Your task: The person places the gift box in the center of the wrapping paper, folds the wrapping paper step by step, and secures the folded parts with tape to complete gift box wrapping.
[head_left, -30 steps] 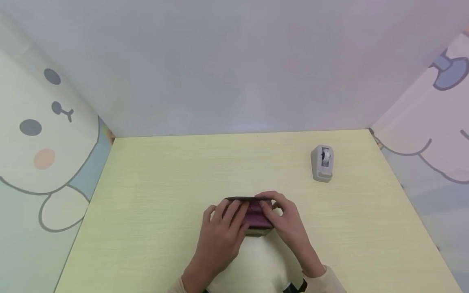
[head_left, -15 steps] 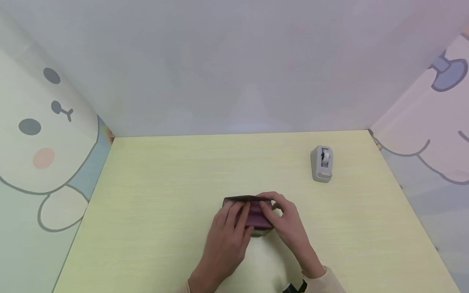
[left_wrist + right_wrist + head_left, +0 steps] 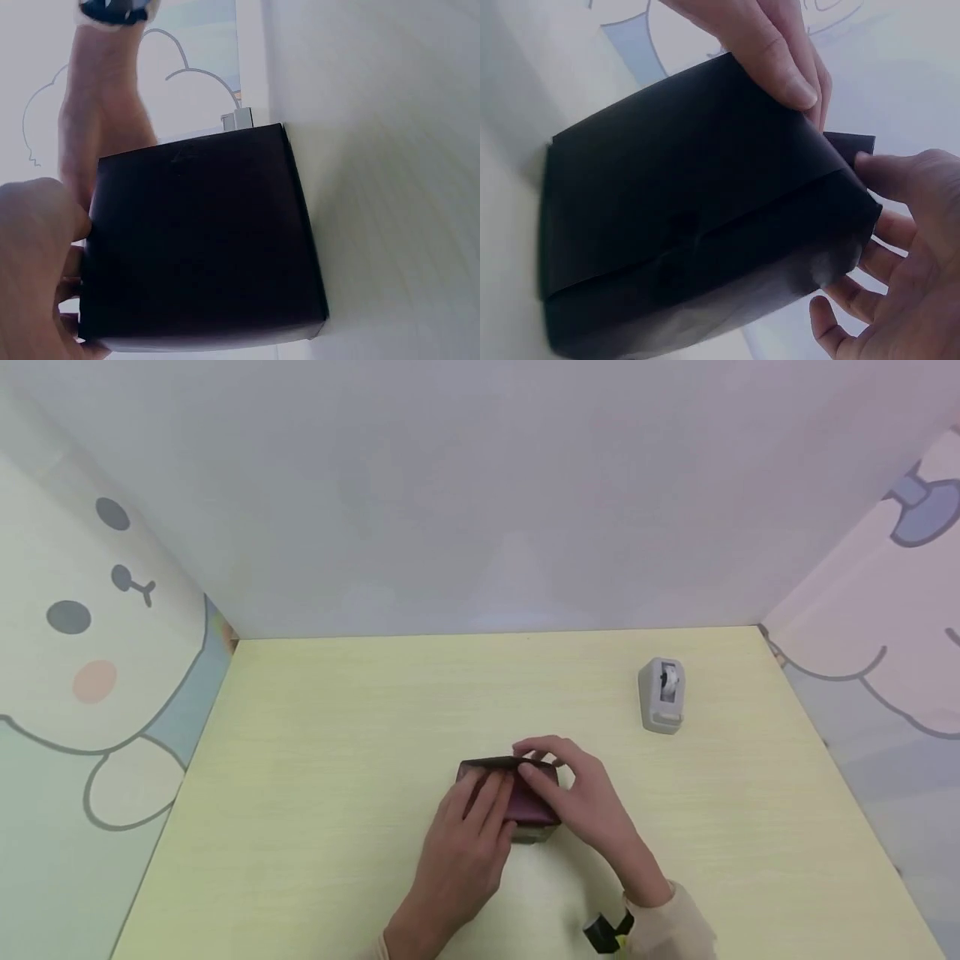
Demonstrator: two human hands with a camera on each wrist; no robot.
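Note:
A small dark box (image 3: 536,810) with a purple top stands on the table, and a dark flap (image 3: 491,762) rises along its far top edge. My left hand (image 3: 467,853) lays its fairly straight fingers on the purple top at the left, covering part of it. At the far right edge, my right hand (image 3: 585,789) pinches the flap, thumb in front and fingers behind. In the left wrist view, the plain side of the box (image 3: 195,240) fills the middle. The right wrist view shows a folded seam on the box (image 3: 697,180) and the flap's corner (image 3: 853,144).
A grey tape dispenser (image 3: 662,696) stands farther back on the right of the pale yellow table (image 3: 337,710). A plain wall (image 3: 480,510) borders the back, with cartoon-printed panels (image 3: 82,693) at the sides.
My left hand has shifted right over the box top, uncovering its left corner. My right hand has moved slightly back and left along the flap, and its thumb now presses closer to the flap.

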